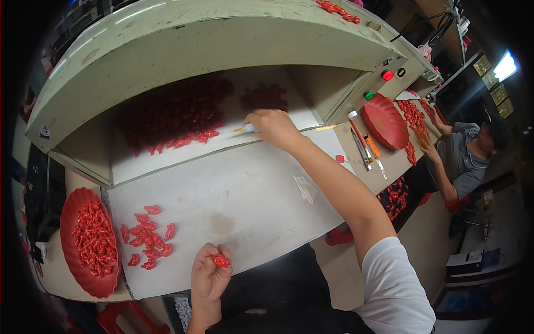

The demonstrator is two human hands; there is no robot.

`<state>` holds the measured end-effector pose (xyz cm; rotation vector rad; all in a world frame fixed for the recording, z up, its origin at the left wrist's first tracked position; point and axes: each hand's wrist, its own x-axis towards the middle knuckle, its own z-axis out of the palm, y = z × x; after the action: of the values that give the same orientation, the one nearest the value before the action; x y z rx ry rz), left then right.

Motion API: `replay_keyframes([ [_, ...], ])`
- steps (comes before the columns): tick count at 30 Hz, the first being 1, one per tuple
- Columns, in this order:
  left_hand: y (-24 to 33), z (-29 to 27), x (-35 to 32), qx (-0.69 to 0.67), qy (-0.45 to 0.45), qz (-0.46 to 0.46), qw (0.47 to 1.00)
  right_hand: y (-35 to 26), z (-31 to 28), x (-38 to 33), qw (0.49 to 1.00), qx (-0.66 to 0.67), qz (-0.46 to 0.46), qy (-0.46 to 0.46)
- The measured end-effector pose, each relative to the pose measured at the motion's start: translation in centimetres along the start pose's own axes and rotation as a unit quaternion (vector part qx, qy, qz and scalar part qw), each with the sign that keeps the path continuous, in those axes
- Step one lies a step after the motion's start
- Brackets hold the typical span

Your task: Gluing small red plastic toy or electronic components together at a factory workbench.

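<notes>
The left hand (209,274) pinches one small red piece (222,260) up near the body, apparently for close handling, while the right hand (274,128) reaches far forward, fingers closed around a thin brush (245,129) at the hood's (183,39) edge beside the red pile (172,114).

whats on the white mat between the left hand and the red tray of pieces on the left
In the head view, a loose cluster of small red pieces lies on the white mat, between the left hand and the red tray.
</notes>
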<state>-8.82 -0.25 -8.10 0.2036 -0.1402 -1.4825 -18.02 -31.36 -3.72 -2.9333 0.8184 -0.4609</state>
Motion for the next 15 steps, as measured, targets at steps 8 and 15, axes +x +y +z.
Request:
replay_keyframes([
  [8,-0.3,0.3,0.0,-0.001,-0.025,-0.025,0.999,0.1,-0.5,-1.1,0.998,0.030,-0.022,0.054],
  [15,-0.1,0.0,-0.6,0.030,-0.066,-0.005,0.997,-11.8,-4.6,-9.4,0.884,0.462,0.036,0.065],
])
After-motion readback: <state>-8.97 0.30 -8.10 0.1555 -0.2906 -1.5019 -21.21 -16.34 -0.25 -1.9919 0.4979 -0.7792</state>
